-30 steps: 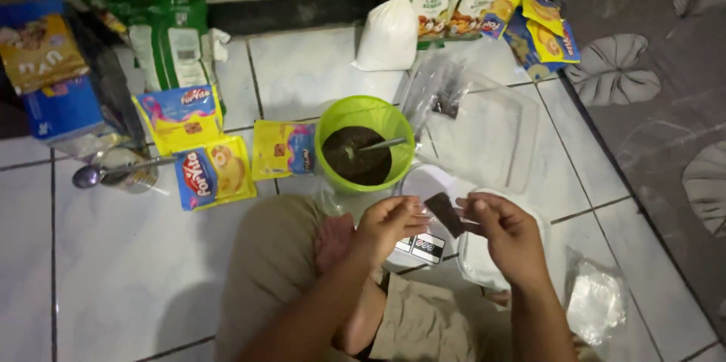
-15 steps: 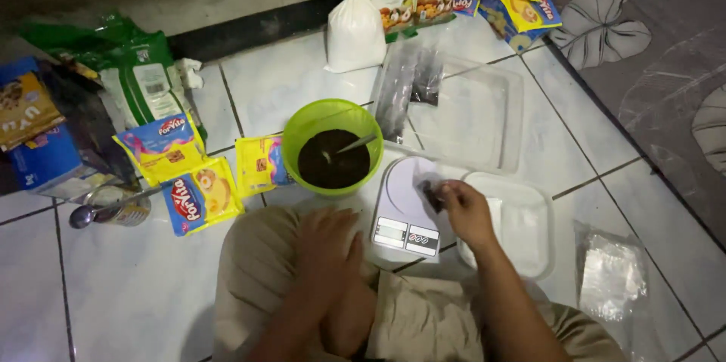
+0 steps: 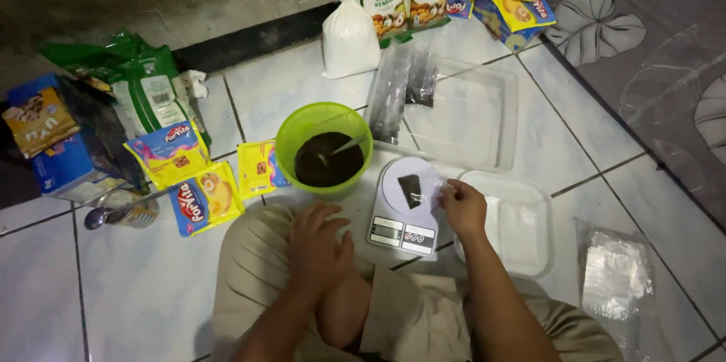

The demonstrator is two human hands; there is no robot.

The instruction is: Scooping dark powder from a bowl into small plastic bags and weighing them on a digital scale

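A person sits cross-legged on a white tiled floor (image 3: 45, 294), seen from above. The landmark is a small white kitchen scale (image 3: 407, 207) just in front of the knees.

Left of the scale, the left hand (image 3: 319, 245) rests flat and empty on the knee, fingers spread. Just beyond it, left of the scale, stands a green bowl (image 3: 324, 147) of dark mixture with a spoon in it.

On the scale lies a small clear pouch (image 3: 413, 189) with a dark filling. The right hand (image 3: 462, 207), at the scale's right edge, pinches the pouch's edge with fingertips closed.

Weighing well likely means letting go completely, so the hand adds no weight, with the pouch lying wholly on the platform.

The scale's display is too small to read, and what the dark mixture is cannot be told.
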